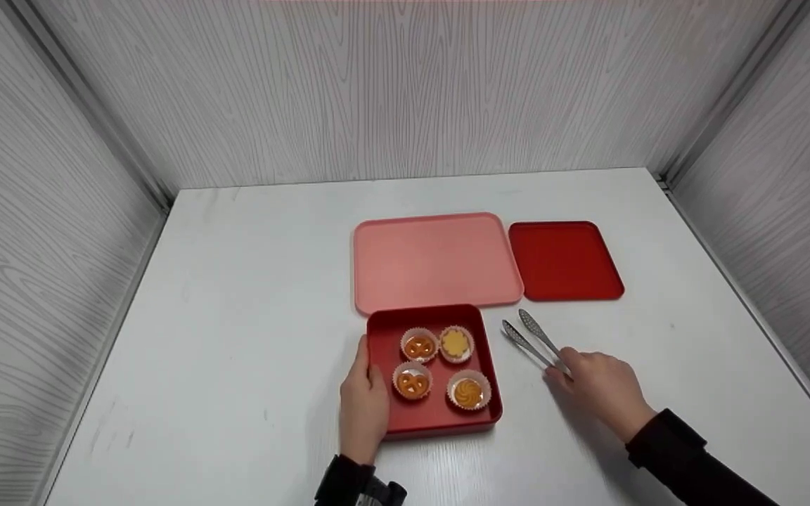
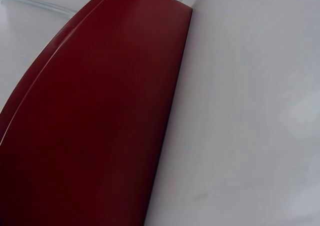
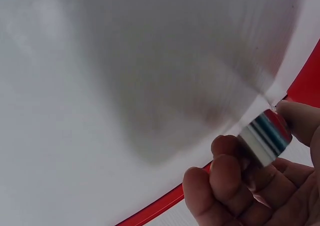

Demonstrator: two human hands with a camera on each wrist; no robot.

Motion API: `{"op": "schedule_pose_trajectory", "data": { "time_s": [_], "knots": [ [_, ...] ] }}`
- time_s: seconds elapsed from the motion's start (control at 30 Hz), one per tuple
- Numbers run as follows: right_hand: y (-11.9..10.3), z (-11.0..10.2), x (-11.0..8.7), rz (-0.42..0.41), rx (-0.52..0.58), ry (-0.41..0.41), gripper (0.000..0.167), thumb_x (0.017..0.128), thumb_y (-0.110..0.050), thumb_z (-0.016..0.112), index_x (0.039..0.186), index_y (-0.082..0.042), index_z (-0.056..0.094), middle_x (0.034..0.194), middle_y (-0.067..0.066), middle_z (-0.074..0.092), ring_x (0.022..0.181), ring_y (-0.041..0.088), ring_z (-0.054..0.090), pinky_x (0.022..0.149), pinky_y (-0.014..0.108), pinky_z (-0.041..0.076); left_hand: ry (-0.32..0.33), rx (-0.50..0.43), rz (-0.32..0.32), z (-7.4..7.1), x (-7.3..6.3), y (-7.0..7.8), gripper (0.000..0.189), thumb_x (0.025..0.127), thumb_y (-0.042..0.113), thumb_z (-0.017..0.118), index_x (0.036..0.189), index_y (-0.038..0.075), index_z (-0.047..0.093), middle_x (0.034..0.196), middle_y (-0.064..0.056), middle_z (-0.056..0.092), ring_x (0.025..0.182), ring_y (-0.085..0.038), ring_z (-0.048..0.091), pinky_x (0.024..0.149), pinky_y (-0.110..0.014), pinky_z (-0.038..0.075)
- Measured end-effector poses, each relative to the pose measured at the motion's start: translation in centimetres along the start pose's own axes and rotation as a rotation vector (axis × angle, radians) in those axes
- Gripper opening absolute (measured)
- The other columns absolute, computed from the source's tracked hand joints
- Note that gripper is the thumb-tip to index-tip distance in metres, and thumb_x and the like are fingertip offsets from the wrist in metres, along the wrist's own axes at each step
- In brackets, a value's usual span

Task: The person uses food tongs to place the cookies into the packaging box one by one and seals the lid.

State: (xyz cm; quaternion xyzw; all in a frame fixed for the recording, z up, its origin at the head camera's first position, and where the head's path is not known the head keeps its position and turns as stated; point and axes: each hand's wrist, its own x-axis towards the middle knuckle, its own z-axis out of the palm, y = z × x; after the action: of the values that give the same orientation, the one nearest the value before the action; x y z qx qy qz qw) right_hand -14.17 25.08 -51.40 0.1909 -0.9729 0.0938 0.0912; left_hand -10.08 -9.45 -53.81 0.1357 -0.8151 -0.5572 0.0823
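Observation:
My left hand (image 1: 363, 411) holds a square red box (image 1: 419, 416) by its left wall, thumb over the rim and fingers along the outside. Inside stand two pretzel-shaped cookies (image 1: 413, 384) in white paper cups, a flower-shaped cookie (image 1: 455, 344) and a swirled round cookie (image 1: 468, 393), each also in a cup. Right of the box, my right hand (image 1: 605, 386) grips metal tongs (image 1: 534, 326). Their two tips are apart, with nothing between them. In the right wrist view, thumb and fingers pinch the tongs' shiny end (image 3: 266, 137). The left wrist view shows mostly the box's outer wall (image 2: 110, 105).
Behind the box lies a pink rectangular tray (image 1: 436, 260), its front edge close to the box's back rim. A smaller red tray (image 1: 567, 261) sits against its right side. All rest on a white table (image 1: 250, 337) enclosed by grey wood-grain panels (image 1: 405, 91).

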Motion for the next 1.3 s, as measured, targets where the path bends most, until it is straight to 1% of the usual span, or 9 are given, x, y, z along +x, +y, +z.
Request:
{"op": "schedule_pose_trajectory", "data": {
  "time_s": [0.23,0.37,0.47,0.53,0.6,0.7,0.9,1.1,1.3],
  "knots": [
    [0.0,0.2,0.1,0.034,0.011,-0.064,0.028,0.081,-0.021,0.087,0.078,-0.012,0.061,0.056,-0.004,0.055,0.048,0.012,0.046,0.044,0.032,0.04,-0.001,0.004,-0.008,0.0,0.0,0.0,0.054,0.107,0.01,0.045,0.16,0.009,0.034,0.16,-0.01,0.042,0.146,-0.024,0.04,0.112,-0.047,0.044],
    [0.0,0.0,0.2,0.03,0.004,-0.09,0.034,0.081,-0.031,0.087,0.078,-0.012,0.058,0.054,-0.006,0.05,0.048,0.013,0.045,0.043,0.032,0.039,0.0,0.0,-0.003,0.0,0.0,0.0,0.054,0.107,0.01,0.045,0.16,0.008,0.034,0.16,-0.011,0.042,0.146,-0.024,0.04,0.114,-0.048,0.042],
    [0.3,-0.6,0.5,0.014,-0.032,-0.072,0.041,0.082,-0.041,0.085,0.09,-0.006,0.065,0.056,0.0,0.052,0.049,0.017,0.05,0.043,0.035,0.043,0.005,0.006,0.011,0.0,-0.1,0.0,0.054,0.106,0.009,0.046,0.159,0.005,0.035,0.159,-0.012,0.043,0.146,-0.025,0.04,0.115,-0.049,0.041],
    [0.7,-1.2,1.0,-0.003,-0.054,-0.028,0.049,0.085,-0.043,0.082,0.105,0.0,0.069,0.065,0.008,0.062,0.056,0.025,0.06,0.047,0.041,0.051,0.008,0.007,0.016,0.0,-0.1,0.0,0.054,0.106,0.008,0.046,0.159,0.005,0.036,0.158,-0.012,0.043,0.146,-0.025,0.041,0.115,-0.049,0.04],
    [1.3,-1.7,1.7,-0.029,-0.066,0.029,0.054,0.088,-0.04,0.08,0.121,0.002,0.068,0.08,0.017,0.068,0.068,0.033,0.066,0.056,0.046,0.057,0.009,0.008,0.018,-0.1,-0.1,0.0,0.054,0.106,0.008,0.046,0.159,0.005,0.036,0.159,-0.012,0.043,0.146,-0.026,0.04,0.116,-0.049,0.04],
    [2.6,-2.3,2.9,-0.083,-0.065,0.105,0.051,0.09,-0.026,0.079,0.131,0.002,0.065,0.097,0.022,0.069,0.084,0.038,0.067,0.067,0.048,0.059,0.01,0.002,0.015,0.0,-0.1,0.1,0.054,0.106,0.008,0.046,0.159,0.005,0.035,0.159,-0.013,0.042,0.146,-0.026,0.04,0.115,-0.048,0.041],
    [5.4,-1.7,5.2,-0.174,-0.05,0.182,0.048,0.084,-0.003,0.081,0.129,0.003,0.065,0.108,0.024,0.066,0.096,0.043,0.063,0.076,0.052,0.058,0.007,-0.002,0.014,0.0,-0.1,0.1,0.054,0.106,0.006,0.046,0.159,0.003,0.035,0.159,-0.014,0.042,0.146,-0.027,0.04,0.115,-0.049,0.041],
    [6.9,-0.3,7.0,-0.201,-0.067,0.093,0.043,0.086,0.001,0.077,0.127,0.005,0.065,0.116,0.027,0.066,0.105,0.047,0.061,0.088,0.057,0.055,-0.008,-0.004,0.004,-0.1,0.0,0.2,0.055,0.107,0.007,0.046,0.16,0.004,0.033,0.16,-0.012,0.04,0.148,-0.026,0.037,0.118,-0.048,0.036],
    [7.2,0.3,8.0,-0.202,-0.122,0.028,0.024,0.091,0.004,0.069,0.115,0.005,0.069,0.108,0.024,0.064,0.102,0.046,0.06,0.084,0.057,0.055,-0.008,-0.009,0.013,-0.1,0.0,0.2,0.054,0.106,0.007,0.046,0.159,0.004,0.034,0.16,-0.013,0.041,0.147,-0.026,0.038,0.118,-0.048,0.036]
  ]
}}
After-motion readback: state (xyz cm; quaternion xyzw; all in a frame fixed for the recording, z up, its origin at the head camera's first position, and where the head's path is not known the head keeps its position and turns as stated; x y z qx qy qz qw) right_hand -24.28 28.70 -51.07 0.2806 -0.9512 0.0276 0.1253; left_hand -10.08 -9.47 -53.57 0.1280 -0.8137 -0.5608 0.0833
